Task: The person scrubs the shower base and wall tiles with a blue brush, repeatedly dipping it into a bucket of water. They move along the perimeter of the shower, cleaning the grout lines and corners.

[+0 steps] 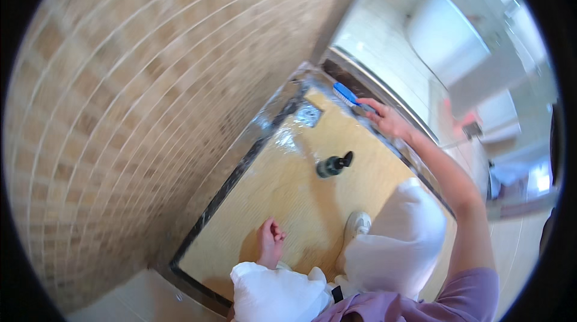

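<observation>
My right hand [383, 117] grips the handle of a blue scrub brush [345, 93] with white bristles. The brush is held over the wet dark border along the shower floor's right side, close to the glass; I cannot tell whether the bristles touch. My left hand [271, 238] hangs low near my left knee, fingers curled, with nothing visible in it. Between the hands, a dark bottle with a black top [331, 166] stands on the yellowish ribbed shower floor [360, 142]. Beyond the bottle, a square metal drain cover [308, 114] lies in the wet far corner.
A beige mosaic tile wall [135, 110] rises on the left. Glass and a metal-edged threshold [383, 87] bound the right side, with a blurred white bathroom fixture [446, 33] beyond. My white shoe [358, 223] rests on the floor, and water glistens near the drain.
</observation>
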A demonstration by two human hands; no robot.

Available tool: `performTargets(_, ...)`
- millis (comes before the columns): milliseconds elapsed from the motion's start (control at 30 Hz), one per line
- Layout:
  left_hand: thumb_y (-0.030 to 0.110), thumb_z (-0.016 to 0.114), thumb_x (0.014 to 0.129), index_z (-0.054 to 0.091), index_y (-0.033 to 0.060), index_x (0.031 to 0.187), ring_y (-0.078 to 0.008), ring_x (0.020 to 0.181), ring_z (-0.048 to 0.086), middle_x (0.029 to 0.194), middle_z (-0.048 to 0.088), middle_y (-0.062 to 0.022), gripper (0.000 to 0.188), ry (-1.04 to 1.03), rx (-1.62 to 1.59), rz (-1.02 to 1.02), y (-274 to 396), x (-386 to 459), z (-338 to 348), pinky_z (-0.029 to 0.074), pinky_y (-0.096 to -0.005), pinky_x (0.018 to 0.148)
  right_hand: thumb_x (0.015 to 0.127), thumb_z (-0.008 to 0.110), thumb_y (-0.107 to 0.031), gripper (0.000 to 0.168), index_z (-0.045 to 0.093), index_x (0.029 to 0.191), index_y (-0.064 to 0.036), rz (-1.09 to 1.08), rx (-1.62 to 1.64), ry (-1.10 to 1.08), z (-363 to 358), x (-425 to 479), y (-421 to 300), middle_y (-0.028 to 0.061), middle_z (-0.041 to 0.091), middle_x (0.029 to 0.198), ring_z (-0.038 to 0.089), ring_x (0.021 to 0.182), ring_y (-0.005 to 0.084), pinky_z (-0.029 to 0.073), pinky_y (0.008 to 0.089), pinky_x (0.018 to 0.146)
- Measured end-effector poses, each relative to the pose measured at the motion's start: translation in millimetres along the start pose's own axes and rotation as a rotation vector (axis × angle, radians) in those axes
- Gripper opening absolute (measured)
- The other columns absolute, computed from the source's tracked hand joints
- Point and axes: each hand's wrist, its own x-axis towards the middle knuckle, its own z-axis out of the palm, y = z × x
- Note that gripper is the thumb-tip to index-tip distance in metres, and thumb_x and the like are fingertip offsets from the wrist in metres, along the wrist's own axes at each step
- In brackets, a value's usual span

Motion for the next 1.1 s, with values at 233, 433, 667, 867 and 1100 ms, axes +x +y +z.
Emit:
performTargets(233, 0.024, 0.057, 0.092, 0.051, 0.0126, 0.073, -0.0089, 0.042, 0.036, 0.056, 0.045, 0.0014, 0.023, -0.047, 0.269, -0.032, 53, 5, 35, 0.039, -0.0283, 0.050, 0.095, 0.052, -0.039, 0.051, 0.048, 0.135, -0.007, 0.742, 0.412, 0.316, 114, -225, 177, 0.0154, 0.066, 0.102, 0.063, 0.090, 0.0259, 0.051, 0.0379, 0.078)
performTargets(433, 0.027, 0.056, 0.094, 0.051, 0.0110, 0.073, -0.0089, 0.042, 0.036, 0.056, 0.045, 0.0012, 0.027, 0.011, 0.463, 0.082, 85, 6, 57, 0.040, -0.0282, 0.050, 0.098, 0.043, -0.031, 0.043, 0.051, 0.131, -0.005, 1.228, 0.636, 0.694, 168, -301, 286, 0.0191, 0.066, 0.104, 0.063, 0.097, 0.0308, 0.050, 0.0422, 0.084)
performTargets(667, 0.026, 0.052, 0.099, 0.054, 0.0095, 0.076, -0.0088, 0.045, 0.044, 0.059, 0.050, 0.0010, 0.028, -0.008, 0.778, 0.151, 94, -1, 122, 0.043, -0.0267, 0.048, 0.099, 0.038, -0.026, 0.041, 0.051, 0.131, -0.004, 1.028, 0.190, 0.841, 171, -271, 419, 0.0277, 0.062, 0.113, 0.058, 0.109, 0.0427, 0.047, 0.0469, 0.090)
performTargets(867, 0.027, 0.054, 0.099, 0.057, 0.0027, 0.102, -0.0081, 0.047, 0.050, 0.082, 0.057, -0.0045, 0.025, -0.211, 1.258, 0.086, 71, 11, 225, 0.043, -0.0205, 0.039, 0.101, 0.038, -0.035, 0.044, 0.052, 0.126, -0.002, 1.204, -0.069, 0.771, 166, -256, 505, 0.0254, 0.062, 0.100, 0.061, 0.091, 0.0443, 0.048, 0.0520, 0.077)
performTargets(1100, 0.025, 0.058, 0.097, 0.058, 0.0016, 0.101, -0.0074, 0.047, 0.052, 0.082, 0.057, -0.0042, 0.024, -0.135, 1.507, 0.057, 39, 46, 278, 0.044, -0.0222, 0.038, 0.103, 0.031, -0.047, 0.054, 0.056, 0.112, 0.000, 1.401, 0.050, 0.950, 182, -183, 493, 0.0248, 0.061, 0.093, 0.060, 0.083, 0.0412, 0.047, 0.0508, 0.071)
